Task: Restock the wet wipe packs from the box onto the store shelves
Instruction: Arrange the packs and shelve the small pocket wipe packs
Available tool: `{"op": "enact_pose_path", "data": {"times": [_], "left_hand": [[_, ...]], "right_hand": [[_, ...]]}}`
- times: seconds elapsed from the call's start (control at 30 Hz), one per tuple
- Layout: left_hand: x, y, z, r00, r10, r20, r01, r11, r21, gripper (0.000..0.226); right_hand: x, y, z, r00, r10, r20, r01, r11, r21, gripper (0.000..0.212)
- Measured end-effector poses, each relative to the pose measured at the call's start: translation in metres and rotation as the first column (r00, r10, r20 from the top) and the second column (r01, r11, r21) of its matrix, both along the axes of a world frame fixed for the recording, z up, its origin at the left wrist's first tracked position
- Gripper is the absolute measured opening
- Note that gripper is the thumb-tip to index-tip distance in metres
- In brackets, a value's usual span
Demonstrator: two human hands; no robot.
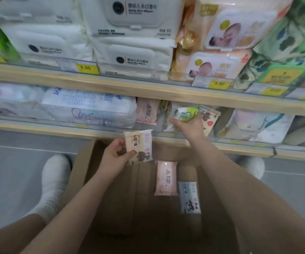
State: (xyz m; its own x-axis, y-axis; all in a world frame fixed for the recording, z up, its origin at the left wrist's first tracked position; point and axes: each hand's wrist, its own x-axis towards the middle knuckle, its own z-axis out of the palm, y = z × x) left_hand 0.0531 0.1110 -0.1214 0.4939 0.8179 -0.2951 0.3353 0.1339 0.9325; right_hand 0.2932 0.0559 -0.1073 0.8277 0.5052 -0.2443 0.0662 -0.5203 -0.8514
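An open cardboard box point(85, 162) stands on the floor below the shelves. A pink wipe pack point(166, 177) and a blue panda pack point(189, 197) lie flat on its bottom. My left hand point(115, 156) grips a beige wipe pack point(139, 145) above the box's far edge. My right hand point(192, 127) holds a small green and white cartoon pack point(186, 114) at the lower shelf point(74, 132), among small upright packs there. A pink pack point(147, 110) stands on that shelf to the left of my right hand.
The upper shelf point(111, 85) carries large white, peach and green leaf-print wipe packs with yellow price tags. Big soft packs fill the lower shelf left and right. My feet in white socks point(54, 180) flank the box on the grey floor.
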Motion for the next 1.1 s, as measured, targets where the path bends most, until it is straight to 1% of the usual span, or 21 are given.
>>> {"op": "enact_pose_path", "data": {"times": [0.13, 0.27, 0.33, 0.43, 0.47, 0.5, 0.53, 0.6, 0.63, 0.67, 0.77, 0.8, 0.83, 0.87, 0.9, 0.93, 0.97, 1.0, 1.03, 1.07, 1.1], "left_hand": [[-0.003, 0.006, -0.008, 0.999, -0.033, 0.003, 0.033, 0.999, -0.009, 0.025], [-0.001, 0.005, -0.009, 0.999, -0.051, -0.006, 0.051, 0.999, 0.001, 0.026], [0.001, 0.002, -0.007, 0.998, -0.059, -0.013, 0.059, 0.998, 0.006, 0.025], [0.006, -0.004, 0.002, 0.998, -0.059, 0.009, 0.059, 0.998, -0.006, 0.024], [0.010, -0.007, 0.006, 0.998, -0.062, 0.017, 0.062, 0.998, -0.005, 0.024], [0.014, -0.010, 0.011, 0.998, -0.066, 0.026, 0.066, 0.998, -0.005, 0.024], [0.020, -0.013, 0.016, 0.997, -0.069, 0.036, 0.069, 0.998, -0.012, 0.025], [0.034, -0.021, 0.026, 0.995, -0.076, 0.062, 0.078, 0.996, -0.040, 0.028], [0.042, -0.025, 0.031, 0.993, -0.088, 0.079, 0.092, 0.995, -0.048, 0.030], [0.051, -0.029, 0.034, 0.990, -0.115, 0.085, 0.119, 0.992, -0.042, 0.030], [0.080, -0.041, 0.039, 0.972, -0.222, 0.083, 0.220, 0.975, 0.023, 0.031], [0.088, -0.042, 0.039, 0.967, -0.244, 0.077, 0.240, 0.969, 0.063, 0.032], [0.094, -0.042, 0.038, 0.965, -0.258, 0.055, 0.249, 0.960, 0.127, 0.034], [0.098, -0.040, 0.035, 0.966, -0.259, 0.004, 0.250, 0.937, 0.243, 0.037], [0.100, -0.035, 0.028, 0.964, -0.251, -0.087, 0.265, 0.877, 0.402, 0.039], [0.099, -0.028, 0.019, 0.948, -0.238, -0.212, 0.317, 0.774, 0.547, 0.043], [0.097, -0.022, 0.011, 0.903, -0.225, -0.366, 0.417, 0.664, 0.621, 0.048], [0.095, -0.016, 0.002, 0.811, -0.219, -0.542, 0.555, 0.580, 0.596, 0.054], [0.092, -0.014, -0.006, 0.690, -0.216, -0.691, 0.682, 0.515, 0.520, 0.059], [0.090, -0.013, -0.016, 0.590, -0.207, -0.781, 0.763, 0.459, 0.455, 0.061], [0.089, -0.012, -0.024, 0.550, -0.190, -0.813, 0.796, 0.416, 0.440, 0.059]], "right_hand": [[0.005, 0.009, -0.019, 1.000, 0.014, -0.009, -0.015, 0.993, -0.116, 0.068], [0.007, 0.007, -0.018, 0.999, 0.012, 0.031, -0.006, 0.987, -0.163, 0.064], [0.005, 0.001, -0.011, 0.999, 0.024, 0.044, -0.017, 0.987, -0.162, 0.060], [0.002, -0.017, 0.005, 0.998, 0.005, 0.065, 0.003, 0.992, -0.124, 0.067], [0.001, -0.025, 0.012, 0.997, 0.027, 0.073, -0.018, 0.993, -0.117, 0.064], [-0.001, -0.035, 0.019, 0.994, 0.091, 0.053, -0.085, 0.992, -0.092, 0.057], [-0.003, -0.046, 0.026, 0.980, 0.197, -0.004, -0.197, 0.979, -0.054, 0.051], [-0.012, -0.069, 0.041, 0.878, 0.453, -0.156, -0.458, 0.889, 0.006, 0.048], [-0.017, -0.078, 0.046, 0.826, 0.532, -0.185, -0.537, 0.843, 0.024, 0.046], [-0.019, -0.086, 0.049, 0.811, 0.560, -0.170, -0.562, 0.826, 0.043, 0.040], [-0.010, -0.098, 0.052, 0.879, 0.476, -0.034, -0.472, 0.877, 0.092, 0.007], [-0.001, -0.100, 0.053, 0.902, 0.433, -0.004, -0.430, 0.897, 0.100, 0.003], [0.009, -0.102, 0.053, 0.925, 0.380, 0.018, -0.379, 0.919, 0.108, 0.006], [0.020, -0.103, 0.053, 0.947, 0.320, 0.039, -0.322, 0.939, 0.117, 0.013], [0.031, -0.104, 0.053, 0.962, 0.265, 0.070, -0.272, 0.954, 0.122, 0.019], [0.041, -0.104, 0.049, 0.969, 0.218, 0.113, -0.230, 0.966, 0.117, 0.021], [0.050, -0.104, 0.044, 0.971, 0.181, 0.158, -0.196, 0.976, 0.090, 0.020], [0.059, -0.103, 0.037, 0.967, 0.154, 0.201, -0.167, 0.985, 0.051, 0.018], [0.066, -0.101, 0.028, 0.962, 0.144, 0.234, -0.149, 0.989, 0.004, 0.017], [0.071, -0.098, 0.019, 0.955, 0.147, 0.257, -0.142, 0.989, -0.036, 0.017], [0.074, -0.095, 0.011, 0.947, 0.159, 0.279, -0.142, 0.987, -0.080, 0.017]]}}
